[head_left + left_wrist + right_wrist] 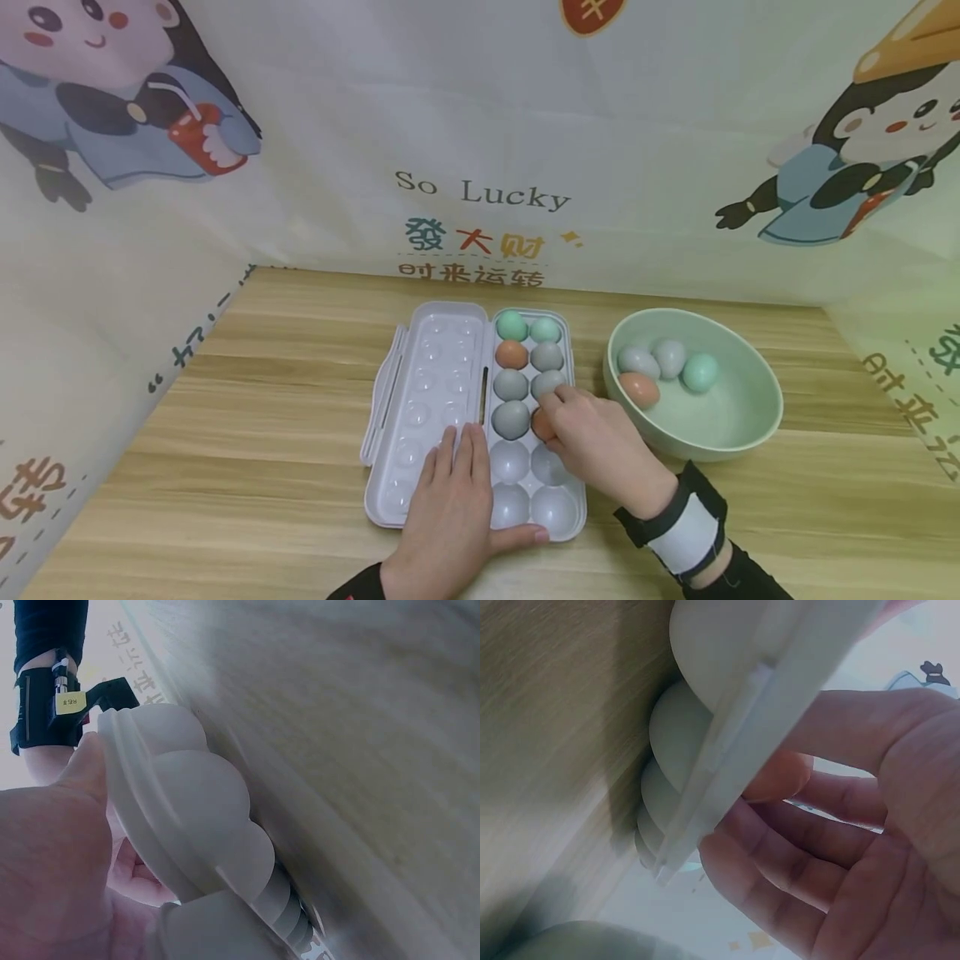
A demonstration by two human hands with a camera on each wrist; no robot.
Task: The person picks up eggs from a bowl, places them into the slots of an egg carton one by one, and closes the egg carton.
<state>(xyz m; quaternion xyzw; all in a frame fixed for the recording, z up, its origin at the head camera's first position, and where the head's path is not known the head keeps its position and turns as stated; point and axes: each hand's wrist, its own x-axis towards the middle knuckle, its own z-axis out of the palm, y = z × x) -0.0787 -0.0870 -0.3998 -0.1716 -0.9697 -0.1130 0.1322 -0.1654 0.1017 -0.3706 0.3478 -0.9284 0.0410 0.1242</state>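
Note:
A pale plastic egg box [417,410] lies unfolded on the table, its cupped tray on the right. Green, grey and orange-brown eggs [511,384] sit in the tray's far rows; the near cups hold none. My right hand [603,442] curls over the tray and grips an orange-brown egg [780,778] at a right-hand cup. My left hand [452,517] rests with straight fingers across the lid and hinge, its thumb stretched along the tray's near edge. In the left wrist view that thumb [84,766] touches the tray rim.
A light green bowl [738,417] stands right of the box, holding two pale grey eggs [669,358], a mint egg [700,372] and an orange-brown egg [639,389]. A printed cloth [637,208] rises behind and beside the wooden table [247,417].

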